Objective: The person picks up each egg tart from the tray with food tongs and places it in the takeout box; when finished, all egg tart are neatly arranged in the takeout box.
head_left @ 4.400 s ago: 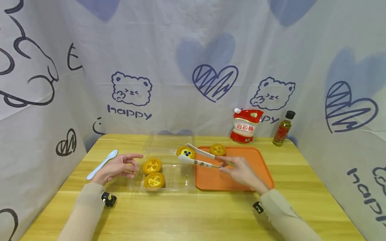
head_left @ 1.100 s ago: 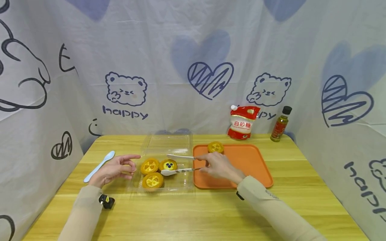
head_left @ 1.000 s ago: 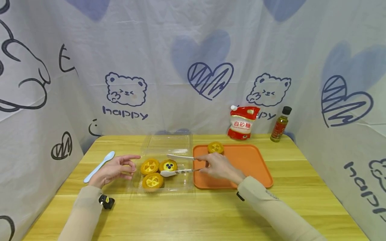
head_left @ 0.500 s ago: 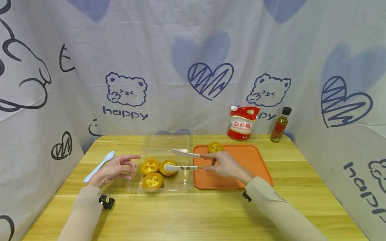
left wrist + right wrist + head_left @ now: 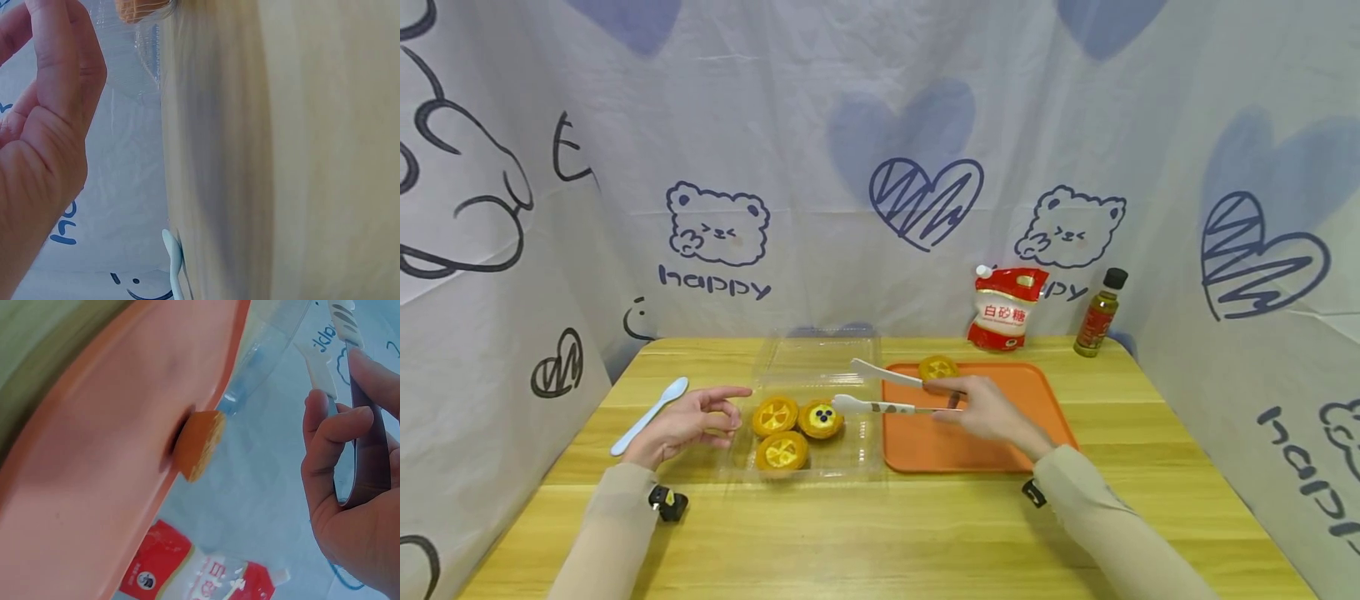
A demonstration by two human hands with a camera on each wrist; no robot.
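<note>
My right hand (image 5: 988,411) grips a pair of tongs (image 5: 887,407) with white tips spread apart, held above the edge between the tray and the clear plastic box. Inside the open box (image 5: 857,454) sit three egg tarts: a berry-topped tart (image 5: 821,419) below the tong tips, and two fruit-topped tarts, one behind (image 5: 775,416) and one in front (image 5: 782,452). A fourth tart (image 5: 937,368) rests at the back of the orange tray (image 5: 1030,400). My left hand (image 5: 692,423) hovers at the box's left side, index finger extended, other fingers bent, holding nothing.
A light blue spoon (image 5: 651,415) lies on the table left of my left hand. Behind the tray stand a red and white sugar bag (image 5: 1006,310) and a bottle (image 5: 1099,315) with a black cap. A printed cloth (image 5: 820,208) hangs behind the table.
The berry-topped tart went from the tongs' grasp above the tray's left edge into the box. The tongs have since spread, lifted and moved back right with my right hand. My left hand stayed.
</note>
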